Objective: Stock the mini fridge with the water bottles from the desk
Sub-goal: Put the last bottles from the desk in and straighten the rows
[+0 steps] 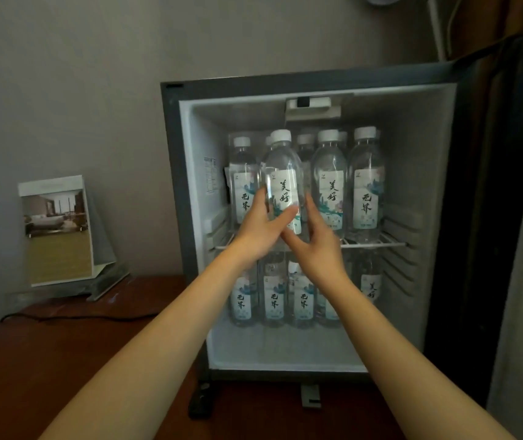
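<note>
1. A clear plastic water bottle point(282, 182) with a white cap and a white label with black writing stands upright between the two hands. It is at the front of the top shelf, inside the grey mini fridge point(171, 185) with white walls. The hands hide its bottom, so I cannot tell if it sits on the shelf.
2. The left hand point(258, 231) is on the left side of the bottle, and the right hand point(320, 249) is on the right side.
3. On the thin white wire shelf point(377, 244) there are four bottles in the front row, counting the one in the hands. The other top bottles point(330, 185) look the same. At least three more white caps peek out behind them, but I cannot count the back row for sure.
4. Five lower bottles point(274, 300) show on the fridge floor. The arms hide part of that row.
5. The left fingers point(261, 196) go up the left side, close together. The left thumb lies across the low front of the label. The bottle is pinched between them.
6. The right fingers point(310, 206) are straight, close together and flat against the right side. The right thumb points left, under the left thumb.
7. The dark fridge door point(492, 201) is swung open on the right.
8. The fridge stands on a dark red-brown wooden desk point(63, 376). One white folded card with a photo of a room point(56, 230) and one thin black cable point(79, 317) are on the desk.
</note>
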Tool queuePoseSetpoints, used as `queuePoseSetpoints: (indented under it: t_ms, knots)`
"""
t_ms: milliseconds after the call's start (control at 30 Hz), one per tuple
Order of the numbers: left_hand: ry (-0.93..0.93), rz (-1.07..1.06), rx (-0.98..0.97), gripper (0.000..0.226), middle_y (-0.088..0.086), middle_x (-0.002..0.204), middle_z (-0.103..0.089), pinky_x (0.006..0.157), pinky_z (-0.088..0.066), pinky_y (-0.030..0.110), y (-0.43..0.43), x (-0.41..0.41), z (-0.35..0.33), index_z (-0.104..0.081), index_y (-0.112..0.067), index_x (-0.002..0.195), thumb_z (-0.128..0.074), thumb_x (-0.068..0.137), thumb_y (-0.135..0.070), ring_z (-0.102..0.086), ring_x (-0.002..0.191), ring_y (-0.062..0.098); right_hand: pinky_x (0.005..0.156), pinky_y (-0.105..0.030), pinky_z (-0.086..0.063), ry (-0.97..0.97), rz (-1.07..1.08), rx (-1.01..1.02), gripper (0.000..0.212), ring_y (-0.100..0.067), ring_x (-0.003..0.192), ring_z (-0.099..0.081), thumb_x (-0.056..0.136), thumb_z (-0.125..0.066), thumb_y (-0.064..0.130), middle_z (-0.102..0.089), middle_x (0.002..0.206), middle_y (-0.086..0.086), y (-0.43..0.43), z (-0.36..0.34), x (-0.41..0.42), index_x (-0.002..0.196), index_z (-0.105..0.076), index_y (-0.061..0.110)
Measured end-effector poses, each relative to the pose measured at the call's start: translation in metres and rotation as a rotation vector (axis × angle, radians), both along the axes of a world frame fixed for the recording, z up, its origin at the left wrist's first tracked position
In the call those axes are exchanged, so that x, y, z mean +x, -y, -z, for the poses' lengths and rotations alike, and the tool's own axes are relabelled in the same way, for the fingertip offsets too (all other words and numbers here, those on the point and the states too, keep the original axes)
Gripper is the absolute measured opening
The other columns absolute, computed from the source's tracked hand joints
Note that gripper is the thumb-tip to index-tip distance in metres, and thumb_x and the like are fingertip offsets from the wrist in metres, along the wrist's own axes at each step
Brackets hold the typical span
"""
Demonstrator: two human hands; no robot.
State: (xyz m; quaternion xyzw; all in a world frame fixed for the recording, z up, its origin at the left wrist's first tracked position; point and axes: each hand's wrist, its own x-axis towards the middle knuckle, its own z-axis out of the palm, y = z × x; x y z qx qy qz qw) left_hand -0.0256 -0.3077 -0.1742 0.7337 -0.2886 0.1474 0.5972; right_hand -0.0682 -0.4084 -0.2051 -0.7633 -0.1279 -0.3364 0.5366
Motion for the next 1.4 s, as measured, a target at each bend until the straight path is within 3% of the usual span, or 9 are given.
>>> queuePoseSetpoints:
  t_ms: [133,267,433,533,733,933,1067,1167,1400]
  knots:
    - [0.074,-0.035,-0.033,0.064,-0.005,0.133,-0.052,0.105,-0.042,0.038,0.007,0.007,0.002,-0.025,-0.023,0.141,-0.062,0.088,-0.023,-0.051,0.120,0.010,0.092,-0.013,-0.032,-0.020,0.123,-0.095,0.073,-0.010,0.128,-0.043,0.088,-0.063,0.022,-0.041,0.145,0.004,0.004,-0.007,0.011,0.147,-0.021,0.024]
    - [0.103,-0.067,0.009,0.073,-0.003,0.138,-0.050,0.105,-0.042,0.040,0.009,0.019,0.013,-0.023,-0.024,0.143,-0.065,0.085,-0.034,-0.049,0.123,0.010,0.085,-0.018,-0.043,0.028,0.348,-0.113,0.055,-0.018,0.107,-0.062,0.087,-0.064,0.017,-0.063,0.122,-0.006,0.000,0.003,0.014,0.138,-0.043,0.015]
    - [0.074,-0.137,0.004,0.053,-0.001,0.123,-0.057,0.097,-0.045,0.031,0.010,0.024,0.014,-0.037,-0.016,0.126,-0.066,0.085,-0.032,-0.055,0.111,0.012,0.069,-0.022,-0.045,0.088,0.450,-0.119,0.038,-0.022,0.084,-0.066,0.089,-0.060,0.008,-0.071,0.100,-0.012,-0.001,0.013,0.019,0.127,-0.055,0.009]
    - [0.116,-0.253,0.049,0.039,-0.008,0.100,-0.056,0.076,-0.044,0.018,0.013,0.025,0.019,-0.042,-0.016,0.107,-0.069,0.082,-0.030,-0.055,0.095,0.011,0.064,-0.021,-0.037,0.061,0.484,-0.124,0.034,-0.025,0.081,-0.065,0.091,-0.057,0.007,-0.071,0.095,-0.014,0.001,0.012,0.022,0.125,-0.058,0.011]
    - [0.142,-0.307,0.097,0.037,0.004,0.097,-0.060,0.075,-0.049,0.032,0.016,0.030,0.026,-0.045,-0.013,0.097,-0.072,0.080,-0.031,-0.059,0.088,0.018,0.069,-0.032,-0.052,0.019,0.494,-0.138,0.039,-0.029,0.081,-0.066,0.085,-0.052,-0.004,-0.070,0.106,-0.015,0.003,0.008,0.019,0.120,-0.063,0.011]
    - [0.120,-0.303,0.137,0.036,0.008,0.102,-0.061,0.074,-0.049,0.032,0.015,0.029,0.026,-0.045,-0.011,0.100,-0.069,0.082,-0.031,-0.059,0.090,0.021,0.070,-0.022,-0.047,-0.039,0.480,-0.117,0.043,-0.024,0.089,-0.067,0.084,-0.050,-0.006,-0.068,0.113,-0.013,0.003,0.006,0.017,0.124,-0.059,0.009]
    - [0.122,-0.293,0.239,0.041,0.008,0.107,-0.060,0.081,-0.051,0.038,0.012,0.027,0.027,-0.044,-0.010,0.107,-0.070,0.081,-0.028,-0.060,0.095,0.021,0.080,-0.031,-0.054,-0.084,0.474,-0.115,0.044,-0.025,0.095,-0.066,0.084,-0.050,-0.006,-0.067,0.114,-0.013,0.004,0.004,0.014,0.124,-0.059,0.009]
    - [0.125,-0.305,0.292,0.045,0.004,0.112,-0.060,0.085,-0.051,0.034,0.009,0.024,0.029,-0.045,-0.009,0.112,-0.072,0.080,-0.026,-0.059,0.099,0.020,0.081,-0.038,-0.055,-0.115,0.468,-0.127,0.044,-0.027,0.094,-0.066,0.083,-0.050,-0.006,-0.068,0.111,-0.014,0.004,0.004,0.010,0.124,-0.059,0.009]
    - [0.110,-0.411,0.280,0.032,0.006,0.114,-0.056,0.087,-0.048,0.030,0.005,0.009,0.036,-0.049,-0.008,0.114,-0.064,0.085,-0.011,-0.056,0.101,0.019,0.088,-0.033,-0.050,-0.148,0.448,-0.189,0.042,-0.029,0.105,-0.062,0.081,-0.050,-0.004,-0.066,0.116,-0.015,-0.004,0.010,-0.001,0.120,-0.062,0.005]
